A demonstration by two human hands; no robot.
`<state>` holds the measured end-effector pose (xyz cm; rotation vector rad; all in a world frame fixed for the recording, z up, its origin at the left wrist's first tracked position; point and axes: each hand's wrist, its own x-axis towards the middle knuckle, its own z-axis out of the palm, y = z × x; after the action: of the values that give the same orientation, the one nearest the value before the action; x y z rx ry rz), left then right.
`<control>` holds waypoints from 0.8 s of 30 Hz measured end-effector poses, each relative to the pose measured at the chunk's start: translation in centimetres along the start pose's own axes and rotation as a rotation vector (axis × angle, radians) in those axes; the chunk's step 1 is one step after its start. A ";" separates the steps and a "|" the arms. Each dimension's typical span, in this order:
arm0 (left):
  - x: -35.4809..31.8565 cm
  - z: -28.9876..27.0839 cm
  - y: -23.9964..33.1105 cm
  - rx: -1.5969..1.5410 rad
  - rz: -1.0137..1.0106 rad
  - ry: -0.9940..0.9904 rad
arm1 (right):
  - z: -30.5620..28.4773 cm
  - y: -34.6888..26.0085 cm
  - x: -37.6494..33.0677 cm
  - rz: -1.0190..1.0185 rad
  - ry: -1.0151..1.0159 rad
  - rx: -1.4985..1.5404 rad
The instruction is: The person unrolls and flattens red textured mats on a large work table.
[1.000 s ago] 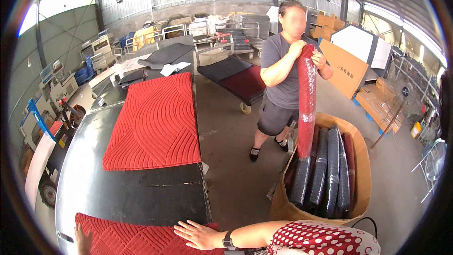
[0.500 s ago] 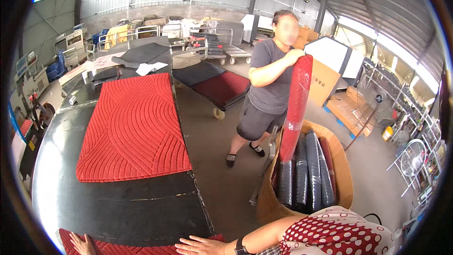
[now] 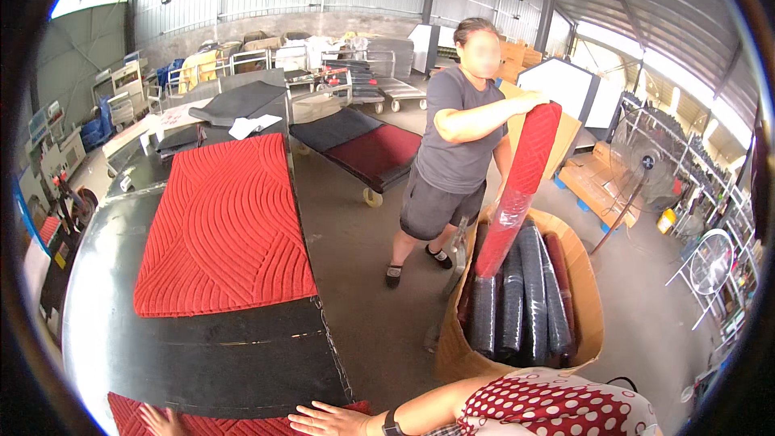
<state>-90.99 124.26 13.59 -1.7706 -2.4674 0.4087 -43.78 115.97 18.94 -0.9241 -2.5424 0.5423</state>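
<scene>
My left hand lies with fingers stretched on a red ribbed mat at the near edge of the dark table. On the same mat's right part rests my right hand, palm down and fingers spread, a dark band on its wrist. Most of this mat is cut off by the lower rim. Farther up the table lies a second red mat with curved ridges. To the right, a co-worker holds a red rolled mat in clear wrap, tilted over a cardboard box.
Several dark wrapped rolls stand in the box beside my right arm. The table has a dark top. A low wheeled cart carries dark and red mats. A fan stands at right, near flat cartons.
The co-worker's red roll has tipped farther right at its top, and the co-worker leans slightly left. The view has shifted a little; my hands stay flat on the near mat.
</scene>
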 end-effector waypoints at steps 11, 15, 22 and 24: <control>-21.1 -5.5 14.5 -0.469 0.464 0.071 | 0.2 2.0 -0.8 -0.052 0.086 0.035; -21.1 -10.4 17.2 -1.837 0.289 -0.481 | -1.0 1.5 -6.0 -0.117 0.442 0.179; -32.8 -38.0 23.4 -0.962 1.368 0.402 | -3.3 4.5 -34.1 0.402 0.143 0.069; -35.6 -40.3 24.2 -1.054 1.492 0.366 | -3.7 3.2 -43.4 0.831 -0.067 0.058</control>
<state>-48.27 104.88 49.33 -3.2511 -0.5903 -1.2714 -9.52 90.05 11.20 -1.9616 -2.0836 0.8671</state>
